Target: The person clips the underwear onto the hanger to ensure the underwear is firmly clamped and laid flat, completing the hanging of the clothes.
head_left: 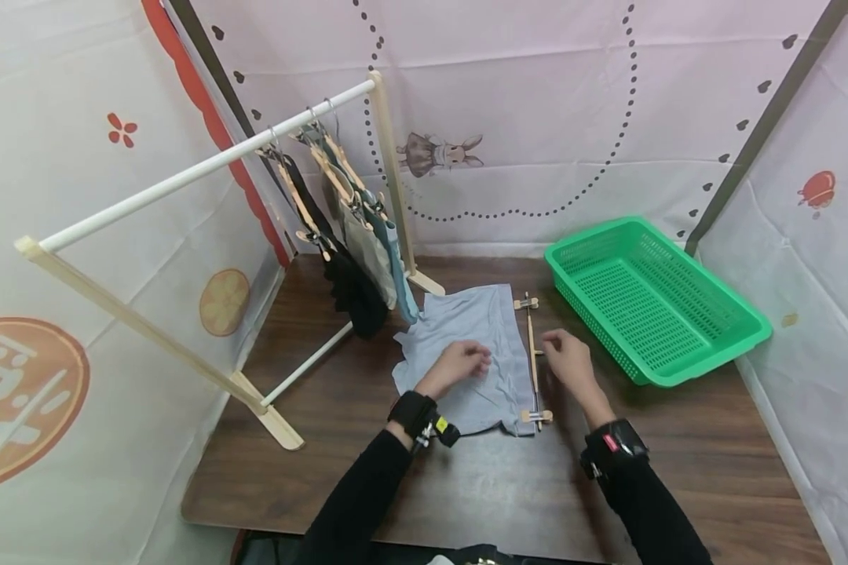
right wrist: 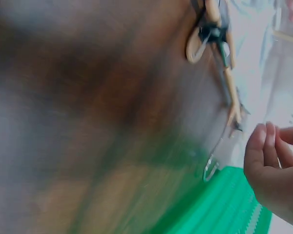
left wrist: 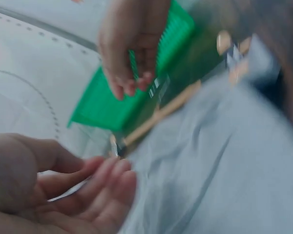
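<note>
A pale blue-grey garment [head_left: 510,377] that looks like shorts lies spread on the table, its right edge along a wooden clip hanger [head_left: 532,345]. One metal-and-wood clip [head_left: 537,416] sits at the near end of the hanger, another clip [head_left: 526,303] at the far end. Over the cloth is my left hand [head_left: 459,365], its fingers loosely bent and holding nothing. My right hand [head_left: 571,362] hovers just right of the hanger, fingers loosely bent. In the right wrist view the wire hook [right wrist: 212,168] is apart from the right hand [right wrist: 273,170].
A wooden rack with a white bar [head_left: 169,183] stands at the left, with several garments on clip hangers, including a black one [head_left: 356,286]. A green plastic basket [head_left: 604,341] is at the back right of the brown table [head_left: 290,486]. Printed cloth walls surround it.
</note>
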{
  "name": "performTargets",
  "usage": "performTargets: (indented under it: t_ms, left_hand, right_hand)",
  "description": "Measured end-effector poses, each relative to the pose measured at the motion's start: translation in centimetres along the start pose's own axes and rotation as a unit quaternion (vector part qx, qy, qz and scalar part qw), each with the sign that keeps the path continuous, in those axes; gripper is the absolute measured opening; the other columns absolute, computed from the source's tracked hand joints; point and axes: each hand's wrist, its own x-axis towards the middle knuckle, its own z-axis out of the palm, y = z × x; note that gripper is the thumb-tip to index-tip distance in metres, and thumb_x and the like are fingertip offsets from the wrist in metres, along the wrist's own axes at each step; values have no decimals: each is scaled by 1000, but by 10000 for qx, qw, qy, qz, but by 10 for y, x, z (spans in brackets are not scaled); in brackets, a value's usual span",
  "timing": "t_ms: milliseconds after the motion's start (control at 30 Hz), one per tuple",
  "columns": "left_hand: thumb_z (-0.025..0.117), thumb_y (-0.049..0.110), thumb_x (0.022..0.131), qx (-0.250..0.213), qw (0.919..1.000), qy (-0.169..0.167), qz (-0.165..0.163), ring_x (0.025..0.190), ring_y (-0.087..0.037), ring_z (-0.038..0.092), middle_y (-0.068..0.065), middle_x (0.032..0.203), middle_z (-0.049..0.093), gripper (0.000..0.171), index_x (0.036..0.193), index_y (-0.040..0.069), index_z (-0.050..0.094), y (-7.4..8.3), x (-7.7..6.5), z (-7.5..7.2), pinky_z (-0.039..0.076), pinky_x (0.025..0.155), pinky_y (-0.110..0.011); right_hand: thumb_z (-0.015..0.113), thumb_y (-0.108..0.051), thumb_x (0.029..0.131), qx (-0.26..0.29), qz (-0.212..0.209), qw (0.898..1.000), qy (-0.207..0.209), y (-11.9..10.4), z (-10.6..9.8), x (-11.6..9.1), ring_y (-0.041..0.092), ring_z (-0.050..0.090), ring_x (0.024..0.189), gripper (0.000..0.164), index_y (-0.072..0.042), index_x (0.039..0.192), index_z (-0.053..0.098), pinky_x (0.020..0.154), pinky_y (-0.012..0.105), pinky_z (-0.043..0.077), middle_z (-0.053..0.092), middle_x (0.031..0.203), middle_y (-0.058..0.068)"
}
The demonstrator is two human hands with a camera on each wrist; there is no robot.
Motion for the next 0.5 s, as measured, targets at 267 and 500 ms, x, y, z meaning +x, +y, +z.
performTargets:
  t_ms: [267,500]
  left_hand:
    - [55,5,100,2355,9674,753,542,138,-38,46,-24,149,47,48,146,-7,46,-4,69,-28,40,113,-47]
    - [54,11,103,3008,9509,704,202,151,-35,26,-22,163,28,64,159,-1,25,-15,102,-54,21,123,-52]
  right_hand:
    - [50,-7,101,-116,256,9989,-387,-4,19,61,42,54,123,39,5,139,54,96,53,50,55,134,29]
    - [50,-6,103,-688,-61,9916,-1093,-6,26,83,46,36,142,52,1,153,40,116,61,27,39,155,28]
